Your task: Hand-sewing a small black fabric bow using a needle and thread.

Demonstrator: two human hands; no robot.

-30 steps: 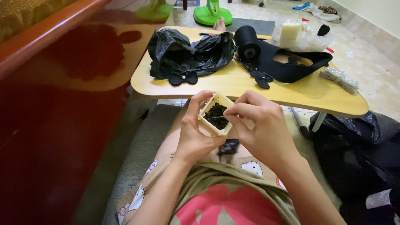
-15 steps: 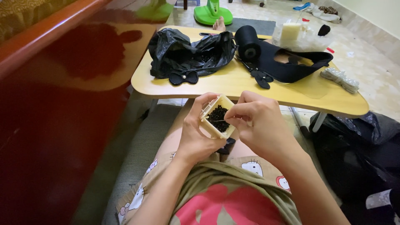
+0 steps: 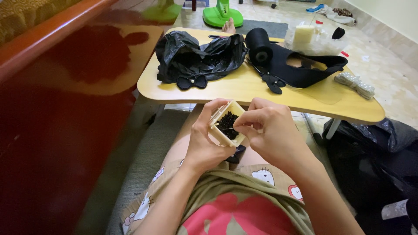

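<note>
My left hand [image 3: 204, 143] grips a small cream square box [image 3: 226, 123] filled with tiny black beads, held above my lap. My right hand [image 3: 270, 130] pinches a thin needle whose tip dips into the beads. Both hands are close together, just in front of the low yellow wooden table [image 3: 244, 87]. A small black piece [image 3: 237, 154] lies on my lap under the box.
On the table lie a crumpled black plastic bag [image 3: 196, 56], a black bow [image 3: 191, 82], a roll of black ribbon [image 3: 259, 45] with loose black fabric [image 3: 305, 72], and a pearl bow [image 3: 357, 83]. A red wooden bed frame [image 3: 56, 113] stands left; a black bag [image 3: 374, 161] sits right.
The hands and the box have stayed in nearly the same place; my right fingers have shifted slightly over the box's opening.
</note>
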